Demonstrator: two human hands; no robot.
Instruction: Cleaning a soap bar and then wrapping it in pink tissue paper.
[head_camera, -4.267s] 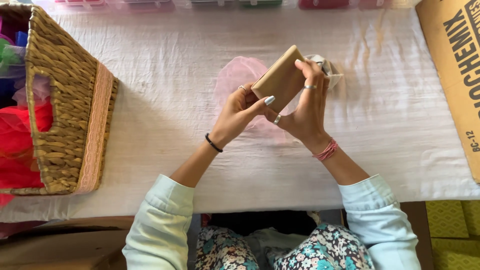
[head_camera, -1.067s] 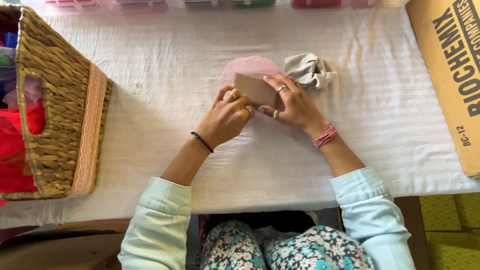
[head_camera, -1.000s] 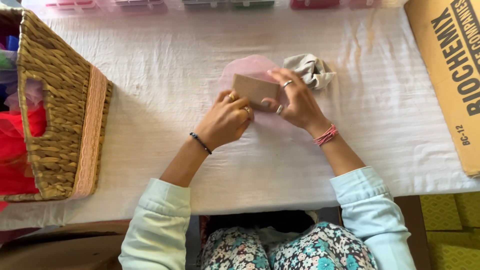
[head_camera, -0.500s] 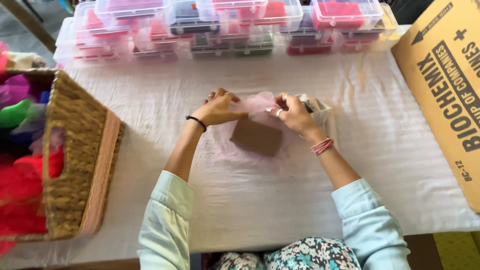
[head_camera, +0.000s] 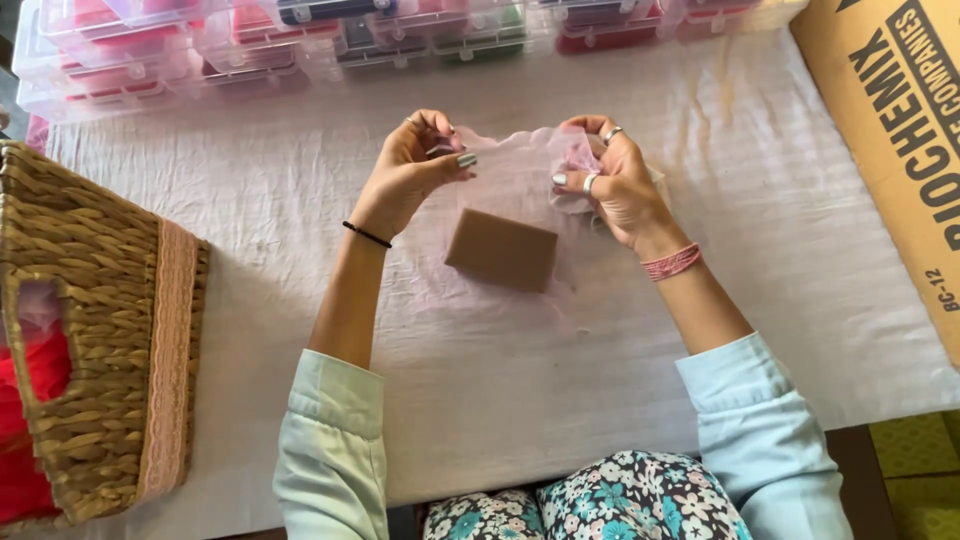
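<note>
A brown rectangular bar (head_camera: 502, 249) lies flat on the white tablecloth (head_camera: 480, 380), on the lower part of a sheer pink net cloth (head_camera: 515, 180). My left hand (head_camera: 410, 165) pinches the cloth's upper left edge and lifts it. My right hand (head_camera: 612, 180), wearing rings and a pink bracelet, grips the bunched upper right edge. Both hands are just above the bar and do not touch it. A crumpled pale cloth is mostly hidden behind my right hand.
A woven basket (head_camera: 95, 340) with a lace band stands at the left, holding red and pink fabric. Clear plastic storage boxes (head_camera: 330, 35) with coloured contents line the far edge. A large cardboard box (head_camera: 890, 130) fills the right side.
The bar left my hands and now lies on the pink cloth. Both hands moved up to the cloth's far edge and took hold of it. The camera tilted up, showing the plastic boxes.
</note>
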